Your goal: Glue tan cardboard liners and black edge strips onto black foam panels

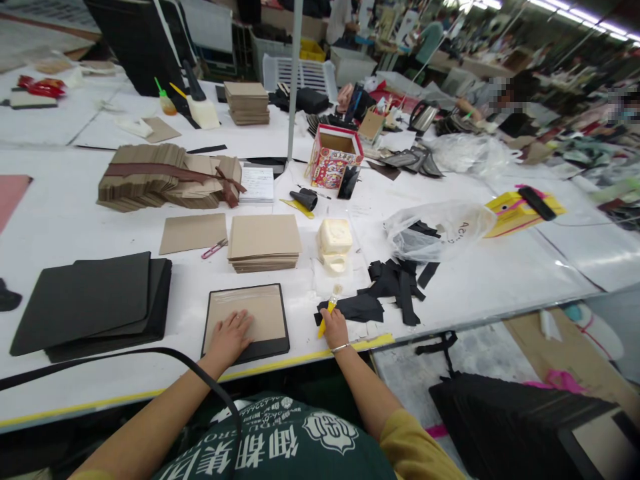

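My left hand (231,339) lies with fingers spread on a tan cardboard panel (265,310). That panel rests on a black sheet (273,349), whose dark border shows around it, widest along the near side. A yellow-handled brush (331,307) is gripped in my right hand (336,329), bristles pointing away from me. Black strips (361,309) lie beside and partly behind this hand. Just beyond the brush stands a cream-coloured, crusted container (334,239). Farther left sits a stack of cardboard panels (264,241).
Black sheets (90,300) are piled at left. Pink-handled thread snips (214,249) lie near a single panel (194,233). Behind are bundled cardboard (150,175), a red box (336,157) and a pole (294,87). A plastic bag (440,230) lies right. A black strap crosses my left forearm.
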Demonstrator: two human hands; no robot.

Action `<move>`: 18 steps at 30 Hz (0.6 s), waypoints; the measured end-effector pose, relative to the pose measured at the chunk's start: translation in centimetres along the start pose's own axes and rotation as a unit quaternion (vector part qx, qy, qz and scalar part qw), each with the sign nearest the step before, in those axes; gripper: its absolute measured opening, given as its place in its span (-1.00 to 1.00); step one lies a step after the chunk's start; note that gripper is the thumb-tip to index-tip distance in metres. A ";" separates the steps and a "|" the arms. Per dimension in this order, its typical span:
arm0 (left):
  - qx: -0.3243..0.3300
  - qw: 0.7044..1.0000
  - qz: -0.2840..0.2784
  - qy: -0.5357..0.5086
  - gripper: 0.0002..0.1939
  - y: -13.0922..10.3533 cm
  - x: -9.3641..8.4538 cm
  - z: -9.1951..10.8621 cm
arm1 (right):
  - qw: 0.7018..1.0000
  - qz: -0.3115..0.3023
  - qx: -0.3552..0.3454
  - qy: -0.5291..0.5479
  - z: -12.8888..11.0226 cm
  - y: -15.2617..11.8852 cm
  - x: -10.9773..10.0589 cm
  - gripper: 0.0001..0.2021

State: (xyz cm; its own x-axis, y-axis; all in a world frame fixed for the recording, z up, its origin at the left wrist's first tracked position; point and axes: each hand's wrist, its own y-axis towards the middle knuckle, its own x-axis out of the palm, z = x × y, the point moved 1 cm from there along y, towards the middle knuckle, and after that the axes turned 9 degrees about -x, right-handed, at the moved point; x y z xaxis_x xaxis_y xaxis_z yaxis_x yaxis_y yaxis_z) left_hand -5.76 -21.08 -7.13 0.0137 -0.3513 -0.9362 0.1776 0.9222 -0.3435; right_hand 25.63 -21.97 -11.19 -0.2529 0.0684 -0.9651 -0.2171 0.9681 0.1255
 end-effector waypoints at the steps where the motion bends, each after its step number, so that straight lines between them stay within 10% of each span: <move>1: 0.000 1.000 -0.003 -0.001 -0.53 0.0 0.0 0.0 | 1.000 0.002 0.007 0.004 -0.1 0.1 -0.1 -0.75; 11: 0.024 0.990 0.041 -0.130 -0.45 0.6 -2.6 1.2 | 0.938 0.113 0.132 0.301 -3.9 2.1 -5.5 -0.75; 18: -0.003 0.814 -0.112 -0.570 -0.58 1.9 -6.3 6.5 | 0.917 0.036 0.034 0.397 -9.6 5.1 -8.8 -0.75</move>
State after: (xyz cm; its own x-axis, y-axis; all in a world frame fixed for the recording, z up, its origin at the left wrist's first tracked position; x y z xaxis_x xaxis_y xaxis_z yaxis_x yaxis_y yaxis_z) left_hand 0.92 -18.18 -1.37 0.8864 -0.4294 -0.1730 0.2966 0.8136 -0.5001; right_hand 17.70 -20.00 0.14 -0.8763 -0.0381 -0.4803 -0.1199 0.9828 0.1408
